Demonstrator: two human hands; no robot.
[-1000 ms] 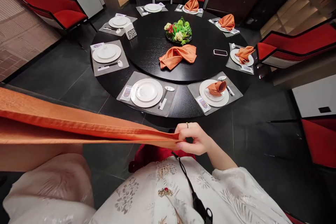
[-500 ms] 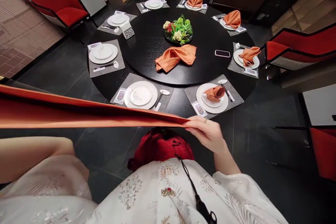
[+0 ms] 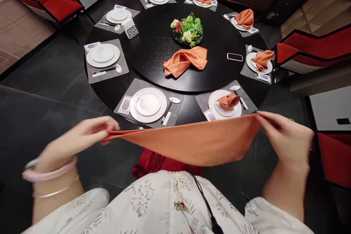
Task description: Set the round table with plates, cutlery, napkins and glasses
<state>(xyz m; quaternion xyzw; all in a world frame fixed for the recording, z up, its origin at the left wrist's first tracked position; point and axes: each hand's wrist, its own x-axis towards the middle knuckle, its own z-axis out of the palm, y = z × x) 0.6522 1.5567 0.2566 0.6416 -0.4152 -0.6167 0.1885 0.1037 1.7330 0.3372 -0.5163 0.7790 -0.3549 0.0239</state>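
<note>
Dark tiled floor lies beneath an orange napkin (image 3: 189, 144), held taut at the table's near edge, its corners pinched between fingers and thumb by the left hand (image 3: 74, 139) and right hand (image 3: 286, 140). On the round black table (image 3: 153, 44), folded napkins (image 3: 226, 100) sit on plates from one to five o'clock; bare plates (image 3: 148, 117) remain from seven to eleven. A loose napkin (image 3: 185, 62) lies near the centre.

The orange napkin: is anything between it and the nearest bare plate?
Nothing visible is. The napkin, stretched between the left hand and right hand, hangs in front of the plate with only air between them.
</note>
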